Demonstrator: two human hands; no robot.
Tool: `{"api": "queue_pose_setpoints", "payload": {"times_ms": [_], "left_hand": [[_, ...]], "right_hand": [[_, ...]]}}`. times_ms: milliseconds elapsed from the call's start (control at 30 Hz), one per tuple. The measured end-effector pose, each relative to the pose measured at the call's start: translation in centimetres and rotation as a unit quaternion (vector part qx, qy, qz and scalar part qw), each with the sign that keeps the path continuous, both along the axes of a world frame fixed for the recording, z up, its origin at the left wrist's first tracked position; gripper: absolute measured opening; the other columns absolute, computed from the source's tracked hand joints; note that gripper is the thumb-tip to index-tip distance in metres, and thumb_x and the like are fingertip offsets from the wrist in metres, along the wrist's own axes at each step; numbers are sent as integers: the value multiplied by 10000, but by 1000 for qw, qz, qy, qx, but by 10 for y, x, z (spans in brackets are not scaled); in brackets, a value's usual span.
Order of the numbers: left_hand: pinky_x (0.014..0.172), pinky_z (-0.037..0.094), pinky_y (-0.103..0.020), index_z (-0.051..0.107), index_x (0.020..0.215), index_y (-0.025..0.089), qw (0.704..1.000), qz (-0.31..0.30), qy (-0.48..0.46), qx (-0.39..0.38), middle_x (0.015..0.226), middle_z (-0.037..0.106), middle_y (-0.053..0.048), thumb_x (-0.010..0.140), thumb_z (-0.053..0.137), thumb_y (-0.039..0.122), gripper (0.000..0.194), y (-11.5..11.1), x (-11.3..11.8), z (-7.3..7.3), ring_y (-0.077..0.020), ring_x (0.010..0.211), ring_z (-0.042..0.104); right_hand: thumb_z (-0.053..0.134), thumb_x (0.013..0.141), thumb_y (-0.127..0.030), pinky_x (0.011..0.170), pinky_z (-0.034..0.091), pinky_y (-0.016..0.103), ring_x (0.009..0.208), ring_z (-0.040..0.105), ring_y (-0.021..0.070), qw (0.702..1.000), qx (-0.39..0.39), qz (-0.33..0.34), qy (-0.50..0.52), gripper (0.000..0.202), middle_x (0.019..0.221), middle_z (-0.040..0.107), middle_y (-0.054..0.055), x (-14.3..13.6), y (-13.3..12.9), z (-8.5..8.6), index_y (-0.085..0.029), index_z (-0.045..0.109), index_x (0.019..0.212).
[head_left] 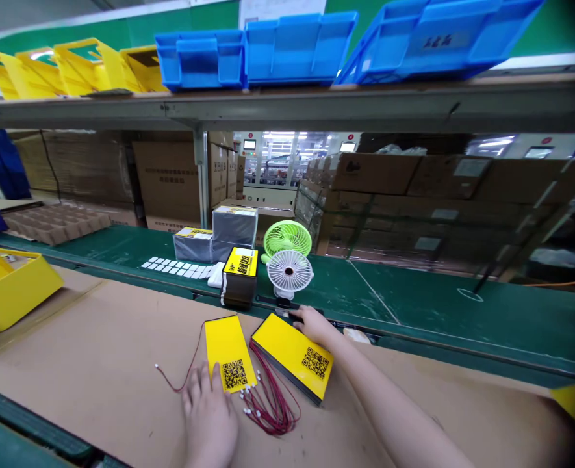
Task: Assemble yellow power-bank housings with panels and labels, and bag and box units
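A yellow panel with a QR code point(229, 344) lies on the brown board, a thin dark red wire running out from its left side. My left hand point(209, 413) rests at its lower left edge, fingers spread and touching it. To the right sits a stack of yellow panels point(290, 351), with a bundle of dark red wires point(275, 409) ending in white connectors beside it. My right hand point(312, 323) reaches beyond the stack to a dark object at the board's far edge; its fingertips are too small to make out what they hold, if anything.
Behind stand a white fan point(290, 272), a green fan point(292, 237), a black-and-yellow stack point(240, 276) and wrapped grey blocks point(235, 227). A yellow bin point(14, 296) is at left. Blue bins point(299, 49) line the overhead shelf point(316, 112).
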State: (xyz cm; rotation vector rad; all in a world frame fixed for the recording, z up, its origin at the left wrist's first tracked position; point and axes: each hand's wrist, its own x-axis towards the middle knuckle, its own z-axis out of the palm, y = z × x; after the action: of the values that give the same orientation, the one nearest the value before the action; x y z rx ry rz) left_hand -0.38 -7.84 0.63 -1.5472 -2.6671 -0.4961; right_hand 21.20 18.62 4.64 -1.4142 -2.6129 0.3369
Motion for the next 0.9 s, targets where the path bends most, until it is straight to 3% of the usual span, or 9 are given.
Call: {"api": "queue_pose_setpoints", "payload": {"times_ms": [200,467,700,900], "left_hand": [[1085,175,-505,454,1350,151,1000,3,1,-7,1437,399,-117,836,382,162,520,2,0,-1,-328,1350,249],[1080,174,-517,460,1346,159,1000,2,2,-3,1431,407,-120,837,372,150,516,4,-2,-5,-332,1351,242],[1072,182,-517,465,1343,156,1000,5,2,-4,1425,412,-129,823,388,144,525,4,-1,-5,-333,1333,262],[1070,177,-519,474,1336,159,1000,2,3,-9,1416,422,-128,822,386,144,522,3,0,1,-334,1320,278]], "right_hand": [[620,840,-312,941,408,447,1086,533,242,999,-14,-11,-37,342,1173,582,98,-11,6,1,-184,603,1157],[574,887,-361,892,461,395,957,591,185,997,-45,-37,-56,215,1000,637,49,-15,14,-5,-166,636,955],[572,890,-346,895,460,411,974,580,191,997,-35,-47,-45,214,1032,620,58,-14,17,-8,-160,621,983],[576,887,-339,828,488,376,880,597,169,997,-40,-58,31,204,948,629,42,-13,12,-8,-143,620,923]]}}
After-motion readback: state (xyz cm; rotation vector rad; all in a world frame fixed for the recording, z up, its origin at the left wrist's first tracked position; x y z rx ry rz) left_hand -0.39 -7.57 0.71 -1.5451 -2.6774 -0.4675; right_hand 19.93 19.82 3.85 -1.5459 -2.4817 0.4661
